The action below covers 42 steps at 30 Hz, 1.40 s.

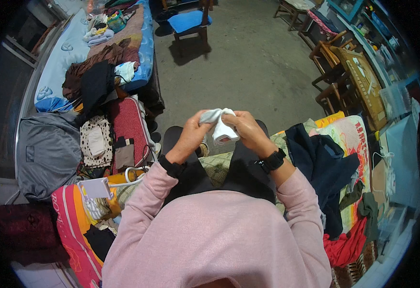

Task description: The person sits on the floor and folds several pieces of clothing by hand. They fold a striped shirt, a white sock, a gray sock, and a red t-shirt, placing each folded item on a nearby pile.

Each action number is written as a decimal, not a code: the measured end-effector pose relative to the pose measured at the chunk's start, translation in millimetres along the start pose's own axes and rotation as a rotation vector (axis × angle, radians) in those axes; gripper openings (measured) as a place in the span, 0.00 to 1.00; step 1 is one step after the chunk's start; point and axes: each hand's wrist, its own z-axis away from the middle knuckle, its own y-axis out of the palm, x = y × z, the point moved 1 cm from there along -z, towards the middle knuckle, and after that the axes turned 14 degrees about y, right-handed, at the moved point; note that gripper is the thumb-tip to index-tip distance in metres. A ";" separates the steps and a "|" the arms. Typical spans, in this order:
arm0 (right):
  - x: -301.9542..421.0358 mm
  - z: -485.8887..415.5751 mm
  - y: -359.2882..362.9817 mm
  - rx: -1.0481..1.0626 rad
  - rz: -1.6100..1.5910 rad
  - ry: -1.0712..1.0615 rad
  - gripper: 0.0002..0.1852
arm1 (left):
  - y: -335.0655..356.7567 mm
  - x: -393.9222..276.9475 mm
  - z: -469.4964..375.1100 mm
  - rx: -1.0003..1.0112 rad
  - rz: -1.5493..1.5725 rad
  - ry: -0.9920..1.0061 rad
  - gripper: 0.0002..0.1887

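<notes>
A small white cloth item (221,130), possibly a sock, is held up between my two hands above my lap. Part of it is rolled or folded into a thick bundle that hangs under my right hand (249,130). My left hand (192,130) pinches the greyish loose end, and the fingertips of both hands nearly meet. The thumb of my right hand presses on the top of the bundle. Beneath the hands are my knees in dark trousers (192,172), with a patterned green cover (215,167) between them.
Dark blue trousers (314,162) and a red garment (346,244) lie to the right. Folded clothes (96,142) rest at left beside a red padded seat (127,118). A white phone holder (95,188) on a bent arm stands near my left elbow. Ahead is a chair (190,23).
</notes>
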 end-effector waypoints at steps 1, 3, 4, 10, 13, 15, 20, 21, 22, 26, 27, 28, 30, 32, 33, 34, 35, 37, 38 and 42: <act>1.1 0.5 1.0 0.002 -0.007 0.001 0.14 | 3.8 -3.0 1.2 0.020 0.019 -0.037 0.18; 2.3 1.8 2.2 0.002 -0.013 0.011 0.15 | 8.1 -10.0 3.7 0.066 0.071 -0.066 0.18; 2.7 2.3 2.1 -0.001 -0.013 0.019 0.16 | 6.9 -13.8 4.4 0.091 0.083 -0.076 0.20; 4.1 3.1 -0.3 -0.035 0.082 0.094 0.19 | -0.8 -23.2 -0.7 0.343 0.040 -0.160 0.21; 4.6 4.6 0.4 0.073 -0.030 0.084 0.20 | -0.4 -21.4 -0.7 0.329 0.007 -0.250 0.23; 4.4 7.1 1.4 0.191 -0.127 0.021 0.20 | -0.4 -20.2 2.4 0.223 0.043 -0.216 0.22; 0.8 16.4 2.6 0.366 -0.087 -0.190 0.21 | -6.5 -15.0 5.9 0.089 0.299 -0.222 0.23; -0.4 17.0 2.7 0.293 -0.022 -0.189 0.20 | -7.6 -14.2 5.9 0.099 0.304 -0.230 0.23; -1.2 17.3 3.1 0.248 0.031 -0.215 0.20 | -8.1 -13.6 5.8 0.109 0.308 -0.238 0.23; -2.6 17.0 5.8 0.146 0.072 -0.243 0.16 | -6.4 -13.5 7.1 0.130 0.337 -0.258 0.23; -2.8 16.7 6.3 0.142 0.054 -0.239 0.15 | -5.9 -13.8 7.7 0.117 0.335 -0.265 0.23; -3.0 16.5 6.4 0.132 0.039 -0.236 0.14 | -5.9 -14.4 8.6 0.104 0.344 -0.264 0.23; -3.5 15.5 5.5 0.109 0.036 -0.230 0.13 | -7.1 -15.5 9.1 0.098 0.315 -0.234 0.21; -4.1 13.7 3.4 0.097 0.054 -0.244 0.11 | -10.3 -17.6 7.8 0.121 0.249 -0.158 0.19; -4.6 12.3 1.7 0.065 0.105 -0.235 0.10 | -12.3 -18.5 7.1 0.124 0.163 -0.174 0.19; -5.4 10.3 0.9 0.048 0.150 -0.245 0.09 | -14.0 -19.7 5.6 0.135 0.086 -0.171 0.19; -5.8 8.5 0.2 0.048 0.197 -0.285 0.08 | -16.1 -21.2 4.6 0.140 -0.028 -0.210 0.20; -8.1 4.4 -0.1 -0.010 0.225 -0.325 0.07 | -12.1 -25.9 6.2 0.161 0.134 -0.186 0.22; -8.8 3.1 -0.2 -0.026 0.255 -0.354 0.07 | -9.7 -28.9 7.4 0.189 0.195 -0.182 0.23; -10.4 0.9 6.6 -0.180 0.362 -0.409 0.06 | 1.1 -37.0 11.1 0.215 0.149 -0.151 0.27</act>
